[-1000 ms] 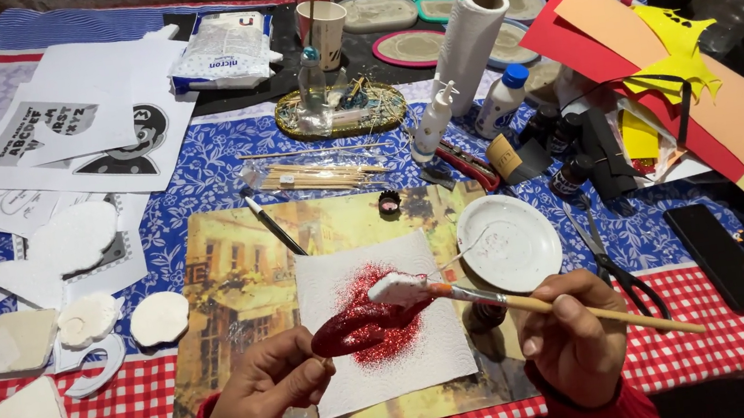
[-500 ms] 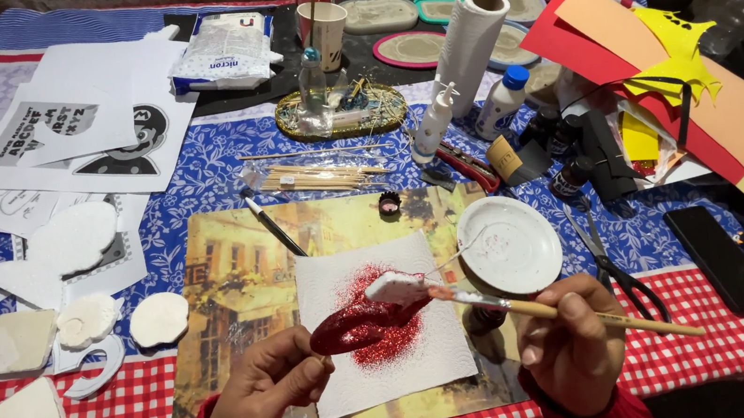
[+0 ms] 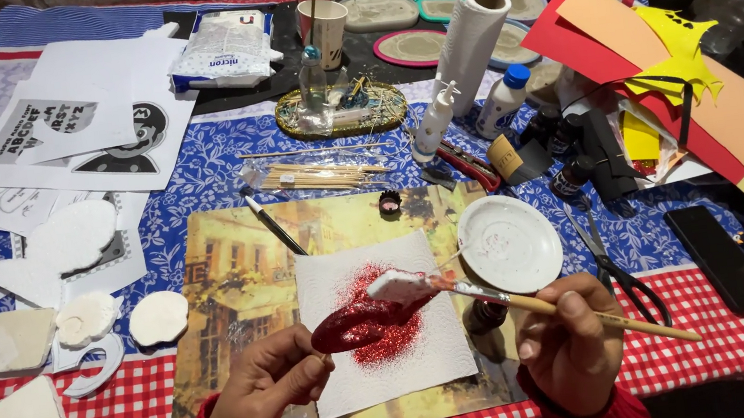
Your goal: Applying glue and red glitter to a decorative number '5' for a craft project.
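Holding glittered piece (image 3: 362, 322), brush (image 3: 535, 301), white dish (image 3: 509, 243) nearby

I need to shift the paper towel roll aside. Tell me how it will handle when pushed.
The paper towel roll stands tall and narrow on end, so a push near its top would probably tip it. Toppled, its round shape would likely roll toward the white glue bottle. It looks hollow-cored and soft, so probably light and safe to grasp.

Room left on napkin (image 3: 355, 381); plate (image 3: 511, 244) & scissors (image 3: 615, 264) block right
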